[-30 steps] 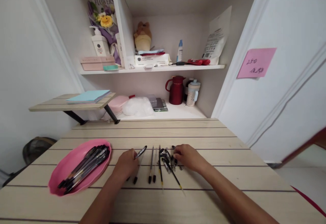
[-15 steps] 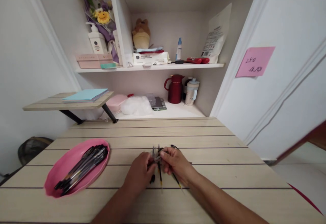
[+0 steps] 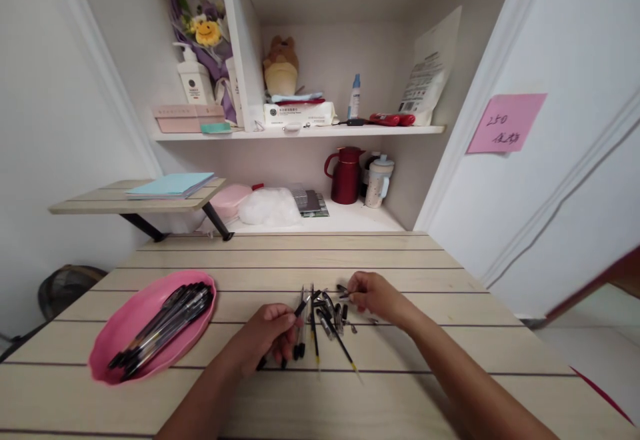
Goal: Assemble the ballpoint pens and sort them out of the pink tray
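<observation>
My left hand [image 3: 267, 333] is closed round a black pen [image 3: 298, 311] whose tip points up and to the right. My right hand [image 3: 374, 295] pinches a small black pen part [image 3: 344, 289] at the right side of a heap of loose pen parts [image 3: 330, 312] on the wooden table [image 3: 320, 260]. A few thin refills [image 3: 314, 333] lie side by side between my hands. A pink oval tray [image 3: 131, 317] at the left holds several assembled black pens [image 3: 167, 325].
Behind the table are white shelves with a red jug [image 3: 345, 175], a speckled cup [image 3: 377, 182], a lotion bottle [image 3: 193, 83] and a plush toy [image 3: 281, 67]. A small raised shelf [image 3: 100, 203] carries a blue notebook [image 3: 169, 185]. A pink note [image 3: 505, 123] sticks on the right wall.
My hands met over the parts half a second ago, then drew apart. The left one now holds a pen lower down, and the right one has gone back to the heap.
</observation>
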The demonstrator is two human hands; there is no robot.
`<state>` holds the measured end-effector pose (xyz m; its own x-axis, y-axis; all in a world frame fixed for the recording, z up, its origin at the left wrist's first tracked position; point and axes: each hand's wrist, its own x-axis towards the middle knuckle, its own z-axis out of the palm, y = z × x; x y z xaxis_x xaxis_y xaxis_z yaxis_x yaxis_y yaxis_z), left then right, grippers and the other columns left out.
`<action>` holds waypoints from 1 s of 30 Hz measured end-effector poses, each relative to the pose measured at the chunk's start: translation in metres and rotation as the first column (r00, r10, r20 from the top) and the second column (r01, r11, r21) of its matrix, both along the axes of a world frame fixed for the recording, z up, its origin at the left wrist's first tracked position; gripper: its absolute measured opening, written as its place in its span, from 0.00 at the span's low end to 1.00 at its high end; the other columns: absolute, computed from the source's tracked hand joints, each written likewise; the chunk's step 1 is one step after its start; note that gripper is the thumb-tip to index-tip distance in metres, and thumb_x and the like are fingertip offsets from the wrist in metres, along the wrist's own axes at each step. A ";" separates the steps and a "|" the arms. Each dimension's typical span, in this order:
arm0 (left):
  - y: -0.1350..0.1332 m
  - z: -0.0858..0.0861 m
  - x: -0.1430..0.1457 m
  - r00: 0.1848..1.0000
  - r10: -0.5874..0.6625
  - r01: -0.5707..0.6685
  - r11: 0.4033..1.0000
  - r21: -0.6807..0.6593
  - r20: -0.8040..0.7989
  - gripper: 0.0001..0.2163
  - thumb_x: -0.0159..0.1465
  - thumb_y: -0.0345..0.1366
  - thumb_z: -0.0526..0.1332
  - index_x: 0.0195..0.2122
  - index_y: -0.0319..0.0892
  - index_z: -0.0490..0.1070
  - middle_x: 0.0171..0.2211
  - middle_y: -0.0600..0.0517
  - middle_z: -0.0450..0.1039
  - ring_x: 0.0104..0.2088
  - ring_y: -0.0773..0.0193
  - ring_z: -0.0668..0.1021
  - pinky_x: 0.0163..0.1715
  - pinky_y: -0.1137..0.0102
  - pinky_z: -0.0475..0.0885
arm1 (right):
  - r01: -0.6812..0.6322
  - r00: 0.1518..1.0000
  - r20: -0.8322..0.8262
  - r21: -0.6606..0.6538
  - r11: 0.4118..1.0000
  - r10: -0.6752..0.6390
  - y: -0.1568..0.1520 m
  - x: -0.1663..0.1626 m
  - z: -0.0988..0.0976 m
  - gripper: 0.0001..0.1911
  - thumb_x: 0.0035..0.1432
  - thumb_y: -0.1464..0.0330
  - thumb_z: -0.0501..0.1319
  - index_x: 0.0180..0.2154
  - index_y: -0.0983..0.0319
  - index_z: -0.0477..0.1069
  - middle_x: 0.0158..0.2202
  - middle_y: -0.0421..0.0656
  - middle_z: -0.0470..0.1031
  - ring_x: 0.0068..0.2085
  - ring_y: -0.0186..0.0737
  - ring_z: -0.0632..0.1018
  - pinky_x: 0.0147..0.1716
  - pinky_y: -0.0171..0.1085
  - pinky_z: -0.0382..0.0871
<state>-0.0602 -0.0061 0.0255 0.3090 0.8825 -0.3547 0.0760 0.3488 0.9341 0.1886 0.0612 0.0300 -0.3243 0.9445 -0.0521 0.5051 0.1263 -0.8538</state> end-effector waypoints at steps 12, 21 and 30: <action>0.000 -0.011 0.012 0.995 0.075 -0.069 0.994 0.088 -0.064 0.09 0.48 0.36 0.61 0.27 0.39 0.62 0.17 0.59 0.63 0.15 0.75 0.68 0.12 0.81 0.58 | -0.123 0.852 0.520 0.300 0.946 -0.054 -0.022 -0.017 0.015 0.05 0.48 0.69 0.55 0.26 0.61 0.69 0.29 0.43 0.73 0.31 0.37 0.70 0.26 0.33 0.52; -0.004 -0.009 0.025 0.975 0.138 -0.103 0.974 0.201 -0.172 0.09 0.46 0.34 0.60 0.28 0.39 0.62 0.17 0.60 0.62 0.14 0.74 0.67 0.11 0.80 0.58 | -0.092 0.940 -0.341 -0.225 0.970 0.010 -0.035 -0.052 -0.005 0.13 0.44 0.60 0.60 0.23 0.63 0.65 0.15 0.36 0.65 0.17 0.28 0.64 0.16 0.29 0.52; -0.010 -0.001 0.029 0.996 -0.036 0.043 0.995 0.093 -0.083 0.12 0.55 0.43 0.54 0.27 0.37 0.65 0.18 0.58 0.63 0.12 0.76 0.64 0.11 0.79 0.54 | -0.054 0.857 -0.508 -0.246 0.968 -0.081 -0.034 -0.052 -0.009 0.14 0.38 0.62 0.65 0.19 0.65 0.66 0.13 0.37 0.65 0.15 0.26 0.61 0.14 0.29 0.50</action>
